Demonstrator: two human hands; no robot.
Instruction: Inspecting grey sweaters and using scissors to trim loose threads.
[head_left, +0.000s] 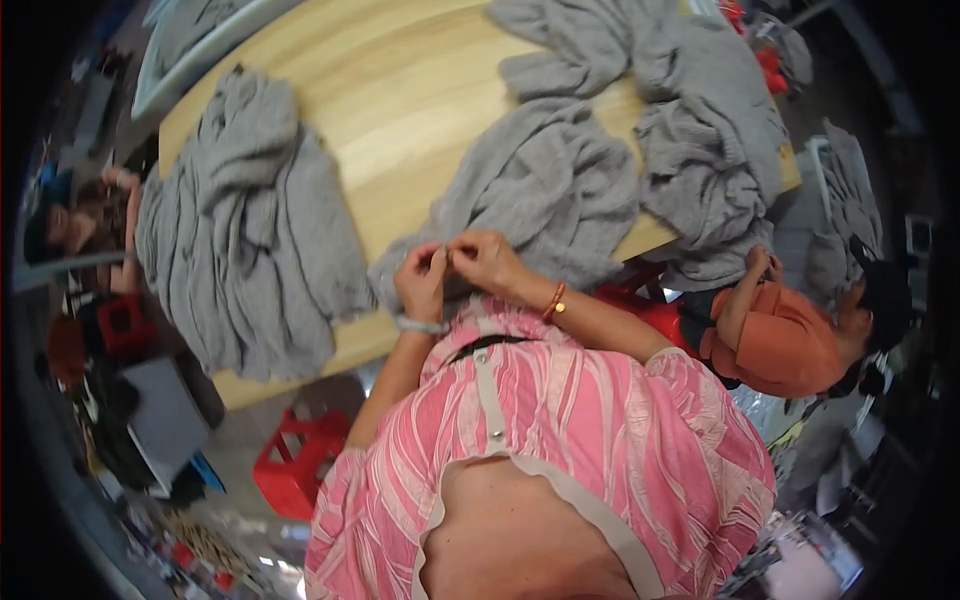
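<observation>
Close together at the table's near edge, my two hands meet fingertip to fingertip. My left hand [421, 277] pinches with thumb and forefinger; what it holds is too small to make out. Fingers bent, my right hand [487, 262] pinches at the same spot, and its content is hidden too. Just beyond and beneath them lies a bunched grey knitted garment [540, 185], spread toward the right and hanging near my front. Another grey garment pile [255, 230] rests left of my hands, draped over the table's left side.
More grey garments [700, 130] cover the right side of the wooden table [400, 90]. A pale bin [150, 70] holds grey cloth at the far left. A red stool [300, 460] stands below left. One person in orange [780, 335] works at right; another person [95, 215] is at left.
</observation>
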